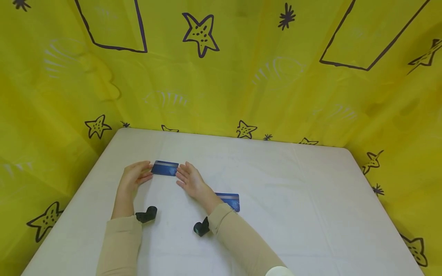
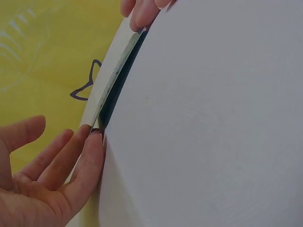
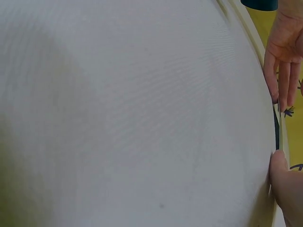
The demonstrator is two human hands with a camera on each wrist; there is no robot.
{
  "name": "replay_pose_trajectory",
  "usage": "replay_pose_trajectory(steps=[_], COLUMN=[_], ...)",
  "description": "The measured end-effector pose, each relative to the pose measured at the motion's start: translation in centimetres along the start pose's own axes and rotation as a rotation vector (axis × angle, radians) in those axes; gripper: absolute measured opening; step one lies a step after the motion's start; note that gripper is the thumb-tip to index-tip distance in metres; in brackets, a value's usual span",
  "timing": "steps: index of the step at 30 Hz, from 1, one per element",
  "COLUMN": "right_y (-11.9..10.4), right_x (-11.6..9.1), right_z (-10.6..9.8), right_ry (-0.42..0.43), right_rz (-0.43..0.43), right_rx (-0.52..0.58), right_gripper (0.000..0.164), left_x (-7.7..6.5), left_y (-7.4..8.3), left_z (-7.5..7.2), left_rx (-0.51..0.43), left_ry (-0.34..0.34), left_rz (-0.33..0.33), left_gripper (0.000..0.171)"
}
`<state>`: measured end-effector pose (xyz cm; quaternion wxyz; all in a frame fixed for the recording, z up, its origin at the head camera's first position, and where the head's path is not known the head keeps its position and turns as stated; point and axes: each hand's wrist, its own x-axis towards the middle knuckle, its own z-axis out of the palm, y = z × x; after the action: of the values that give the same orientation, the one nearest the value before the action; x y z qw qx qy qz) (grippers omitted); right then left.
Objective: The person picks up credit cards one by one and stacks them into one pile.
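Observation:
A blue bank card [image 1: 165, 168] with a pale stripe along its far side is between my two hands at the table's left. Fingertips of my left hand [image 1: 135, 174] touch its left short edge, the fingers mostly straight. At the right short edge are the fingertips of my right hand [image 1: 191, 179], likewise extended. The left wrist view shows the card [image 2: 118, 78] nearly edge-on, spanning the gap between the hands; I cannot tell whether it lies flat or is slightly raised. A second blue bank card [image 1: 232, 201] lies on the table, partly hidden behind my right forearm.
The white-covered table [image 1: 293, 199] reaches back to a yellow curtain [image 1: 221, 84] printed with starfish. Small black wrist cameras stick out inward from the left sleeve [image 1: 146, 214] and the right sleeve [image 1: 202, 227].

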<state>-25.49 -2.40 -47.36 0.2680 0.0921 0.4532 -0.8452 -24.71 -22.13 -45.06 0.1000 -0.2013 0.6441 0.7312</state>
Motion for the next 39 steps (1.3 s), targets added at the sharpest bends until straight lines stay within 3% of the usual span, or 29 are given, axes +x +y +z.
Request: replay_pose_trajectory(steps=[11, 16, 21, 29, 39], right_y=[-1.4, -1.5, -1.4, -1.5, -1.4], right_x=[-0.1, -0.1, -0.1, -0.2, -0.2], right_z=[0.2, 0.3, 0.3, 0.2, 0.1], right_ry=[0.084, 0.11, 0.113, 0.118, 0.102], right_rz=[0.089, 0.111, 0.102, 0.118, 0.135], right_rx=[-0.054, -0.009, 0.053, 0.017, 0.072], right_gripper=[0.062, 0.061, 0.058, 0.059, 0.059], left_x=[0.2, 0.2, 0.4, 0.2, -0.1], left_y=[-0.1, -0.1, -0.3, -0.4, -0.9], left_z=[0.1, 0.2, 0.1, 0.4, 0.5], left_rx=[-0.005, 0.011, -0.012, -0.014, 0.007], left_ry=[0.013, 0.015, -0.003, -0.032, -0.061], left_rz=[-0.041, -0.049, -0.046, -0.035, -0.04], left_gripper=[0.055, 0.055, 0.054, 0.048, 0.046])
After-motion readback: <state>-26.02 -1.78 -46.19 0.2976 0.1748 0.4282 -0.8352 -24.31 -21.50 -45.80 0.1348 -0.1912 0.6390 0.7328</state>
